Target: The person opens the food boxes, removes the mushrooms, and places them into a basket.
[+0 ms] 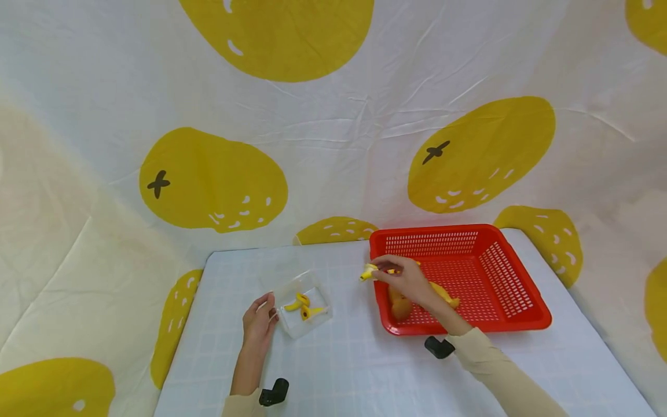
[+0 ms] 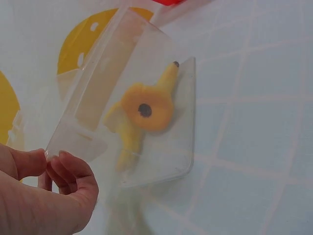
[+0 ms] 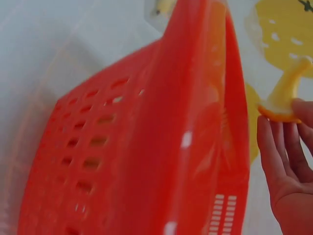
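Observation:
My left hand [image 1: 258,321] pinches the rim of a clear plastic box [image 2: 98,73] between thumb and fingers. Inside the box lie yellow trumpet-shaped pieces [image 2: 146,107], one showing a dark round centre. At the near-left side of the red basket [image 1: 461,331], my right hand [image 1: 409,284] is raised above the rim. Its thumb and fingertips pinch another yellow trumpet-shaped piece [image 3: 283,95], whose flared end faces the fingers in the right wrist view. Brown and yellow items [image 1: 401,307] lie in the basket's left part, partly hidden by the right arm.
The table [image 1: 344,370] wears a pale checked cloth. Behind it hangs a white sheet [image 1: 333,127] printed with large yellow fruit shapes. A stretch of tabletop separates the box from the basket, which stands at the table's right back.

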{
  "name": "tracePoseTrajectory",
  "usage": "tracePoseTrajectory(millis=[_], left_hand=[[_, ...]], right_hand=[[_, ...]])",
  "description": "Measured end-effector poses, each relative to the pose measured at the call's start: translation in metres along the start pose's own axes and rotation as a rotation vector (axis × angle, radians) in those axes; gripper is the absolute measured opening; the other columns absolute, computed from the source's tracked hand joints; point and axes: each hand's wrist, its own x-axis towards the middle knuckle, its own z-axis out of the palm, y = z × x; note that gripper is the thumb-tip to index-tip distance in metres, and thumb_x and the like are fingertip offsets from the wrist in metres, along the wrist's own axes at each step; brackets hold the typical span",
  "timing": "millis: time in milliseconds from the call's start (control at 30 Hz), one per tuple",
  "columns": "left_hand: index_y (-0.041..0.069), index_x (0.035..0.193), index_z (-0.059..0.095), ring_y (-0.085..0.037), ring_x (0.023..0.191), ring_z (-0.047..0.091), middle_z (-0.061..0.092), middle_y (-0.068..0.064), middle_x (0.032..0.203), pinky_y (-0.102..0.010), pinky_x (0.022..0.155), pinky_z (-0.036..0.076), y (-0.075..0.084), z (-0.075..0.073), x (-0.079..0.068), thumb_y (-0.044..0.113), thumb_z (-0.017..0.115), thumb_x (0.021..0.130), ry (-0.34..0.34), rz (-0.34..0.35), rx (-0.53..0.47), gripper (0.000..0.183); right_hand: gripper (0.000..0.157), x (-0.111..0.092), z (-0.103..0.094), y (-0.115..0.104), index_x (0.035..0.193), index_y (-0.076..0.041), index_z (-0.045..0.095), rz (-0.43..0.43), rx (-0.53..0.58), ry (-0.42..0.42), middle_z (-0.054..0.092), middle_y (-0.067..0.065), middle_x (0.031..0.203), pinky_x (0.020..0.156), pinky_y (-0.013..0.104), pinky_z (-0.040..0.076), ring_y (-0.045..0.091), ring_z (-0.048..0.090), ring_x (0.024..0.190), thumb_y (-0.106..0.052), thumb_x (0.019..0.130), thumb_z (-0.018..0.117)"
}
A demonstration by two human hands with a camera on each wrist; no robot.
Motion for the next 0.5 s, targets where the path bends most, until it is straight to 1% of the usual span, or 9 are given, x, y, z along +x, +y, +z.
tracePoseTrajectory(millis=[33, 100, 200, 267, 300, 400, 500], left_hand=[[-0.001, 0.141, 0.052, -0.014, 0.089, 0.051, 0.055, -0.006, 0.104, -0.017, 0.071, 0.049, 0.0, 0.0, 0.0, 0.026, 0.062, 0.105, 0.001, 0.0, 0.0, 0.046], [-0.001, 0.141, 0.051, -0.013, 0.087, 0.052, 0.055, -0.005, 0.102, -0.017, 0.07, 0.049, 0.0, 0.0, 0.0, 0.026, 0.062, 0.105, -0.001, 0.003, -0.003, 0.046], [-0.002, 0.141, 0.051, -0.011, 0.085, 0.052, 0.055, -0.003, 0.1, -0.017, 0.069, 0.049, 0.0, 0.0, 0.0, 0.025, 0.061, 0.105, -0.004, 0.009, -0.003, 0.046], [-0.002, 0.141, 0.051, -0.011, 0.084, 0.052, 0.055, -0.003, 0.099, -0.017, 0.069, 0.049, 0.0, 0.0, -0.001, 0.025, 0.061, 0.105, -0.011, 0.01, -0.002, 0.046], [-0.002, 0.141, 0.05, -0.011, 0.084, 0.052, 0.055, -0.003, 0.1, -0.017, 0.069, 0.049, 0.0, 0.0, 0.0, 0.025, 0.061, 0.105, -0.013, 0.01, -0.002, 0.046], [-0.001, 0.142, 0.05, -0.011, 0.085, 0.051, 0.055, -0.004, 0.101, -0.017, 0.069, 0.049, 0.0, 0.0, 0.0, 0.026, 0.061, 0.105, -0.016, 0.011, -0.003, 0.047], [-0.001, 0.141, 0.051, -0.013, 0.087, 0.051, 0.055, -0.005, 0.104, -0.017, 0.07, 0.049, -0.001, 0.0, 0.001, 0.027, 0.061, 0.105, -0.014, 0.014, -0.004, 0.046]], right_hand=[[0.03, -0.002, -0.004, 0.002, 0.121, -0.01, 0.072, 0.004, 0.0, 0.008, 0.073, 0.006, 0.108, 0.083, 0.045, 0.06, 0.026, 0.065, 0.1, -0.02, 0.094, 0.077], [0.03, -0.005, -0.011, 0.005, 0.121, -0.01, 0.072, 0.014, -0.004, 0.027, 0.073, 0.007, 0.109, 0.084, 0.046, 0.06, 0.028, 0.066, 0.102, -0.021, 0.094, 0.078], [0.03, -0.01, -0.019, 0.012, 0.121, -0.01, 0.072, 0.024, -0.014, 0.046, 0.073, 0.007, 0.111, 0.087, 0.037, 0.059, 0.029, 0.066, 0.105, -0.022, 0.095, 0.077], [0.031, -0.013, -0.023, 0.019, 0.122, -0.009, 0.071, 0.033, -0.025, 0.062, 0.072, 0.007, 0.113, 0.086, 0.03, 0.057, 0.029, 0.066, 0.107, -0.024, 0.095, 0.076], [0.031, -0.014, -0.025, 0.022, 0.122, -0.008, 0.071, 0.041, -0.035, 0.072, 0.072, 0.008, 0.113, 0.086, 0.029, 0.057, 0.029, 0.065, 0.108, -0.024, 0.096, 0.076], [0.033, -0.017, -0.031, 0.032, 0.122, -0.007, 0.07, 0.071, -0.053, 0.106, 0.071, 0.01, 0.114, 0.083, 0.027, 0.057, 0.029, 0.064, 0.107, -0.025, 0.096, 0.076], [0.033, -0.02, -0.035, 0.04, 0.123, -0.004, 0.069, 0.095, -0.087, 0.129, 0.07, 0.013, 0.116, 0.083, 0.03, 0.059, 0.032, 0.065, 0.107, -0.024, 0.097, 0.074]])
